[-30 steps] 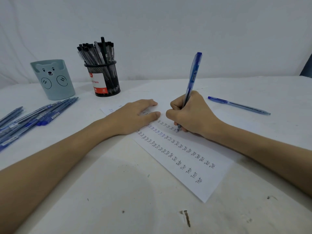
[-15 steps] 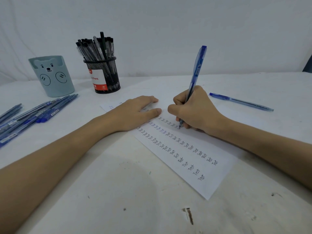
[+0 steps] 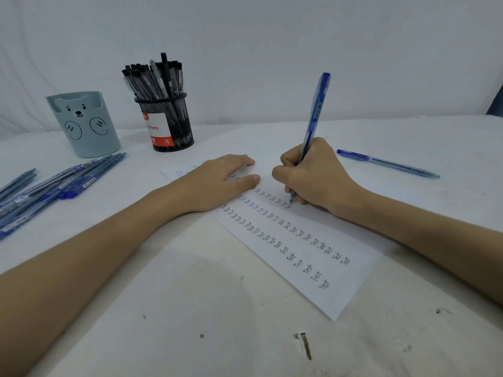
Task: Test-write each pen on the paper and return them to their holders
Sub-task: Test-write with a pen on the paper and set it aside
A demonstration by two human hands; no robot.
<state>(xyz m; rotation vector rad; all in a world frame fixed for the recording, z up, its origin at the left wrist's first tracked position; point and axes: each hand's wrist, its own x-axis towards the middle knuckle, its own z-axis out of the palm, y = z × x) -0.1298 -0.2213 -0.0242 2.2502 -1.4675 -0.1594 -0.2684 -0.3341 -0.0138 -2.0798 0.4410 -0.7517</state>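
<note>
Pen in blue was held by the right hand, whose fingers were curled tightly around its lower barrel. Its tip touched the paper at the end of the third row of small test words. The barrel stood almost upright, leaning a little to the right. Compared with one second before, the tip had stayed in nearly the same place and the row seemed to grow only by a stroke or so, so I judged that this pen was near the end of its test and would soon need to go to a holder.

The left hand lay flat on the upper part of the sheet, fingers straight and holding nothing, only pressing the sheet down; it had not moved.

Further out, one more blue pen lay alone on the counter, to the right of the writing hand. On the left was a loose pile of blue pens; I could not count them exactly, perhaps ten or more. Behind stood two holders: one mesh holder full of black pens, too many to count, and one bear holder in pale green, in which no pen showed. Three rows of words were on the sheet, so much of the task remained.
</note>
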